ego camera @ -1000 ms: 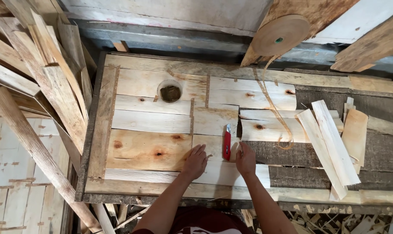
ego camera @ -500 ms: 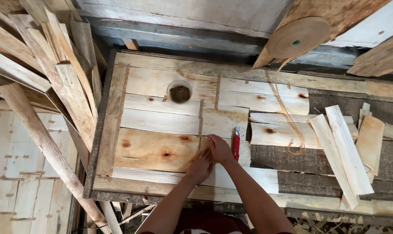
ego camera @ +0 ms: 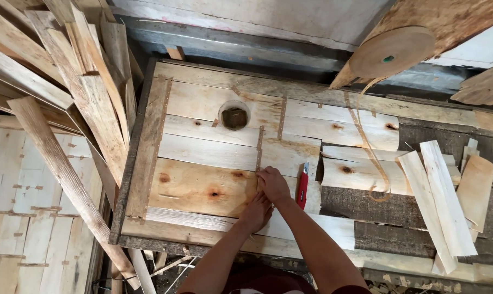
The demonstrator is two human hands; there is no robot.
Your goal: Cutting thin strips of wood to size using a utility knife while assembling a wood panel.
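Your right hand (ego camera: 272, 184) lies flat, fingers spread, pressing on the seam where the thin wood sheets (ego camera: 208, 188) meet on the worktable (ego camera: 148, 147), right at the lower end of the brown paper tape strip (ego camera: 259, 149) that runs down that joint. Your left hand (ego camera: 256, 211) sits just below and partly under it, also pressed on the sheets; neither hand is closed around anything, both are open and bearing down. The red knife (ego camera: 302, 185) lies on the sheets just beside your right wrist, touching nothing you hold. The roll of tape (ego camera: 392, 51) hangs above the far edge, and a loose tail (ego camera: 369, 147) trails from it down across the sheets to your right. What could go wrong: with both hands crowded on one spot, uneven pressure could let the two sheets slide apart or overlap, and the tape would then bridge a gap or wrinkle. The knife is near enough that a sweep of your forearm could knock it or catch your wrist; I cannot tell whether its blade is out. The loose tail could snag on your arm and drag. The slats (ego camera: 437, 201) on the right lie well apart from your hands.
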